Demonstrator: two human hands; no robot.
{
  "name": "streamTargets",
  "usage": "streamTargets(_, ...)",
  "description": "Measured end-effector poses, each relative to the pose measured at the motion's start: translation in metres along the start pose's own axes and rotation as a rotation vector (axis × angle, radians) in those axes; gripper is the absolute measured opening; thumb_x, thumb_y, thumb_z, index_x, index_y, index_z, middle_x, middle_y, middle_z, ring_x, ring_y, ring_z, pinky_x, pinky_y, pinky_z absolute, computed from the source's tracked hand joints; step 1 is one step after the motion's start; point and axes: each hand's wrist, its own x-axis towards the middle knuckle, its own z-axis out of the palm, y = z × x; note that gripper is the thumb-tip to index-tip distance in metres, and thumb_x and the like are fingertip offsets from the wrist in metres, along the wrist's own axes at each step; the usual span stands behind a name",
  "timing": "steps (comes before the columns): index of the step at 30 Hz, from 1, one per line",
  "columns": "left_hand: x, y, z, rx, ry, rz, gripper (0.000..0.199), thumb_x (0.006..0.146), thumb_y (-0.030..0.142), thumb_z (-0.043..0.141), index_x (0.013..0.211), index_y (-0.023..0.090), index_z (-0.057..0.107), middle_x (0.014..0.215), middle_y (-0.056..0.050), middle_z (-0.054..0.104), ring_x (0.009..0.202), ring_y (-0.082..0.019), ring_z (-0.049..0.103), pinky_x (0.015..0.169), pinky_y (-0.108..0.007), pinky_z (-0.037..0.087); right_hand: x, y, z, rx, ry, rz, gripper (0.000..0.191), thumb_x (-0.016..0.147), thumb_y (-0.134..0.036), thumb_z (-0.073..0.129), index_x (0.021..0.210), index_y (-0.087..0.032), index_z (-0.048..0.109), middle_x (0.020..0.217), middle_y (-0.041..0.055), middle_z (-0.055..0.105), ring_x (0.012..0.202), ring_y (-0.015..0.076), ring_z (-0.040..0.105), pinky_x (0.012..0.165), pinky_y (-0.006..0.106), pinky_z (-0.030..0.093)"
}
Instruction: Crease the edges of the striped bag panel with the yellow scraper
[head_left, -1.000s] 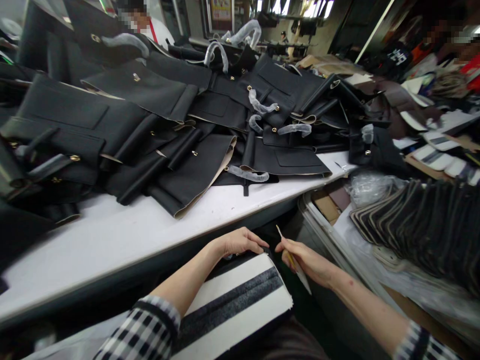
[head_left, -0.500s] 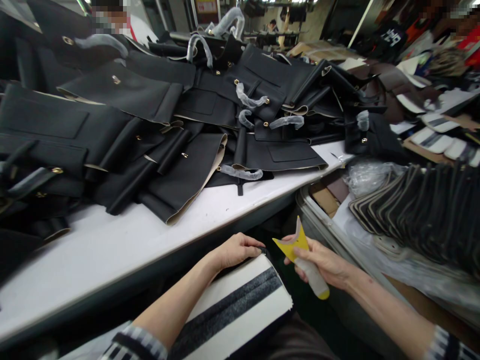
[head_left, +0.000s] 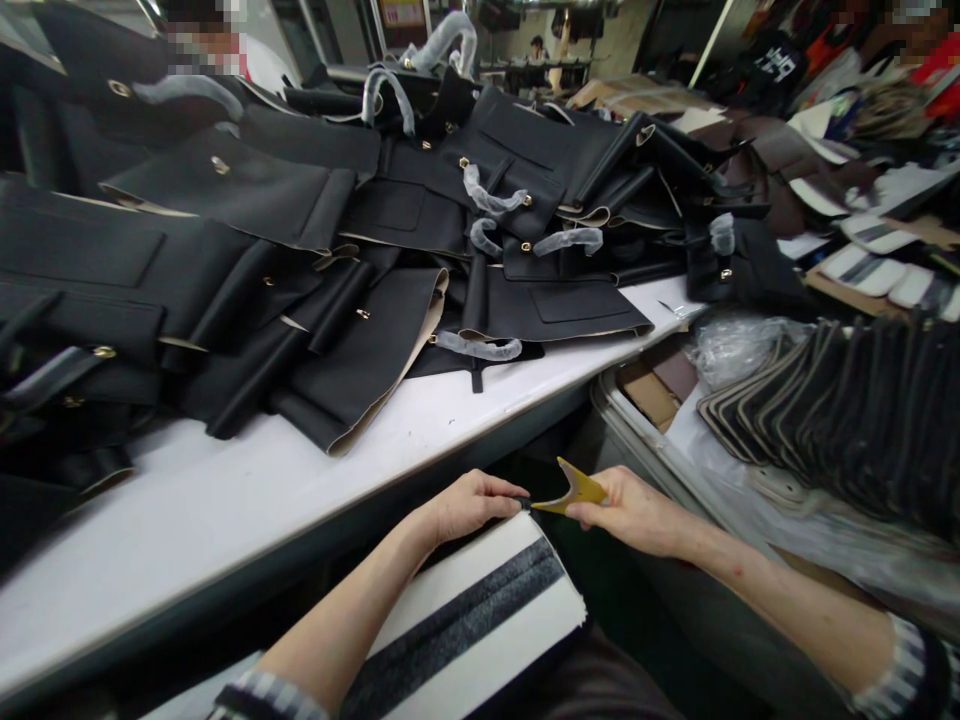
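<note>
- The left hand [head_left: 471, 508] is pinching the dark edge of a white panel with black stripes [head_left: 480, 610] at its upper corner, thumb and fingers closed on it, in the lower middle of the frame.
- The right hand [head_left: 637, 510] is gripping a yellow notched tool [head_left: 583, 488], its fingers clamped around the part behind the notch, just right of the left hand.
- One prong of the tool is pointing left and reaching the panel's dark edge beside the left fingertips; whether it is touching cannot be told. The other prong is pointing up.
- The panel is lying slanted, running from the lower edge of the frame up to the left hand, in front of the white surface [head_left: 247, 520].
- Black bag bodies [head_left: 360, 350] are lying in an overlapping heap on the surface, filling the upper left and upper middle of the frame.
- Wrapped handles [head_left: 480, 346] are showing among them in clear plastic, with gold-coloured fittings nearby.
- A grey bin [head_left: 637, 450] is standing at the right of the frame, holding a row of dark pieces with pale edges [head_left: 840, 430] and crumpled clear plastic [head_left: 735, 350].
- A person [head_left: 262, 65] is showing partly behind the heap, at the upper left of the frame.
</note>
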Motion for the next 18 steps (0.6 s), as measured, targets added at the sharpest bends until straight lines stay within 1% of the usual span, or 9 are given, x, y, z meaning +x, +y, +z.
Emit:
streamTargets(4, 0.001, -0.001, -0.001, -0.010, -0.009, 0.004, 0.044, 0.074, 0.037, 0.067, 0.113, 0.016, 0.072, 0.069, 0.001, 0.063, 0.060, -0.011, 0.043, 0.060, -0.025, 0.034, 0.001, -0.001, -0.002, -0.022, -0.012, -0.003, 0.033, 0.085, -0.038, 0.057, 0.063, -0.014, 0.060, 0.052, -0.0050, 0.047, 0.049, 0.0064, 0.035, 0.047, 0.023, 0.022)
streamTargets(8, -0.001, 0.003, 0.000, -0.038, -0.014, -0.005, 0.045, 0.073, 0.036, 0.068, 0.112, 0.015, 0.072, 0.064, 0.002, 0.060, 0.058, -0.011, 0.040, 0.059, -0.025, 0.032, 0.003, -0.002, -0.002, -0.037, -0.029, -0.014, 0.031, 0.085, -0.038, 0.056, 0.064, -0.015, 0.059, 0.053, -0.0053, 0.044, 0.050, 0.0066, 0.033, 0.047, 0.024, 0.021)
streamTargets(12, -0.003, 0.007, -0.001, -0.043, -0.004, -0.015, 0.045, 0.072, 0.035, 0.068, 0.110, 0.012, 0.073, 0.059, 0.003, 0.053, 0.057, -0.010, 0.035, 0.058, -0.025, 0.029, 0.004, -0.007, -0.002, -0.052, -0.058, -0.007, 0.031, 0.086, -0.038, 0.054, 0.064, -0.016, 0.054, 0.056, -0.0059, 0.040, 0.052, 0.0066, 0.032, 0.049, 0.024, 0.021)
streamTargets(15, -0.002, 0.006, -0.001, -0.040, -0.009, -0.008, 0.045, 0.072, 0.036, 0.068, 0.110, 0.012, 0.073, 0.058, 0.004, 0.050, 0.056, -0.009, 0.034, 0.056, -0.025, 0.027, 0.005, -0.017, -0.004, -0.141, -0.069, -0.018, 0.028, 0.086, -0.035, 0.053, 0.064, -0.017, 0.051, 0.058, -0.0061, 0.038, 0.053, 0.0067, 0.032, 0.050, 0.023, 0.022)
streamTargets(18, -0.001, 0.003, -0.002, -0.030, -0.010, 0.001, 0.045, 0.072, 0.036, 0.068, 0.111, 0.013, 0.073, 0.060, 0.003, 0.050, 0.056, -0.009, 0.034, 0.056, -0.025, 0.027, 0.009, -0.031, -0.007, -0.307, -0.069, 0.002, 0.028, 0.084, -0.035, 0.055, 0.061, -0.018, 0.052, 0.055, -0.0052, 0.042, 0.053, 0.0078, 0.038, 0.051, 0.023, 0.024)
